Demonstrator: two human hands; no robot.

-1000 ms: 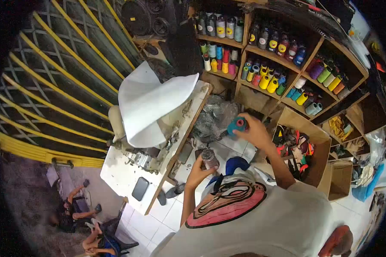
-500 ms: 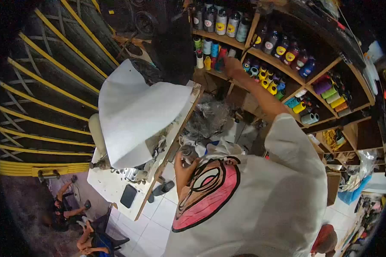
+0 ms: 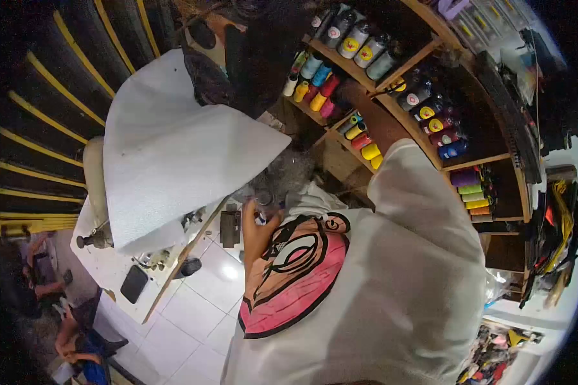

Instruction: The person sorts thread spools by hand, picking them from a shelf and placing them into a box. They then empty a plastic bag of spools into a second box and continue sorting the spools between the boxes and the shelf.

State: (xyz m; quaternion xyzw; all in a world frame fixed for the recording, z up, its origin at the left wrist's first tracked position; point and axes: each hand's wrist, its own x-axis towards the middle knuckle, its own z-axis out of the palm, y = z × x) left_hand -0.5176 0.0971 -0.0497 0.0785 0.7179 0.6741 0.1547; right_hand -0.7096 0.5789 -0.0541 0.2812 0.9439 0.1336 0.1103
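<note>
My right hand (image 3: 354, 96) is inside the wooden shelf (image 3: 408, 119), in deep shadow, so its fingers do not show. Beside it stand thread spools in several colours, among them a red spool (image 3: 329, 85) and a magenta spool (image 3: 327, 108); a yellow spool (image 3: 370, 151) lies below the wrist. My left hand (image 3: 258, 230) is in front of my chest, fingers and thumb curled around a small, partly see-through thing that I cannot make out. Clear plastic wrapping (image 3: 289, 173) shows beyond that hand.
A large white sheet (image 3: 173, 141) covers much of the white table (image 3: 87, 221) at left, with a dark phone (image 3: 134, 284) near its edge. Labelled bottles (image 3: 354, 45) fill the upper shelf. People sit at lower left, near a yellow-barred metal gate (image 3: 51, 173).
The view has turned and shifted, bringing the shelf and table into different positions. My right hand has gone deeper among the spools. My left hand stays near my chest, still curled.
</note>
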